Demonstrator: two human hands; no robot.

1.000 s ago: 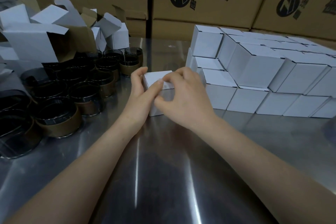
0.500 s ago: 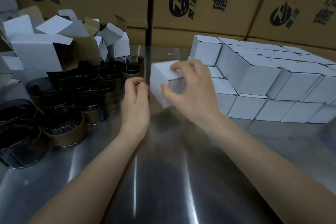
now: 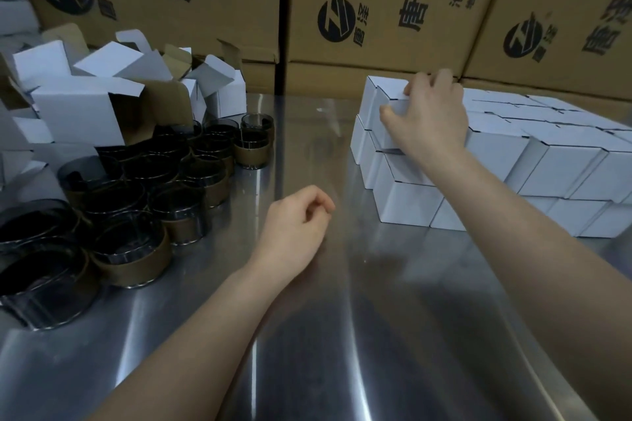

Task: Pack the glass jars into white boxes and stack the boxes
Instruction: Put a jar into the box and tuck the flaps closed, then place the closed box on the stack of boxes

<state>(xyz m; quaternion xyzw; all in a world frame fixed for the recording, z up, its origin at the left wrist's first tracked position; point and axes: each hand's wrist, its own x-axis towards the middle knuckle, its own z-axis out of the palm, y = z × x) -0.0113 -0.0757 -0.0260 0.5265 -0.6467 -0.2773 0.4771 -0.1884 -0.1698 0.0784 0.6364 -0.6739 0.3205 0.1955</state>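
Note:
My right hand (image 3: 427, 116) grips a closed white box (image 3: 388, 113) at the left end of the stack's upper row, fingers over its top and thumb on its front face. The stack of closed white boxes (image 3: 554, 161) stands two layers high on the right of the steel table (image 3: 342, 335). My left hand (image 3: 295, 227) hovers over the table's middle with fingers loosely curled, holding nothing. Several dark glass jars (image 3: 126, 215) with brown bands crowd the left side. Open empty white boxes (image 3: 78, 113) are heaped behind the jars.
Large brown cartons (image 3: 376, 3) with black printing form a wall along the table's far edge. The jars reach nearly to the near left table edge.
My right hand has carried the closed box from the table's middle up and right onto the stack. My left hand let go of it and drew back toward me.

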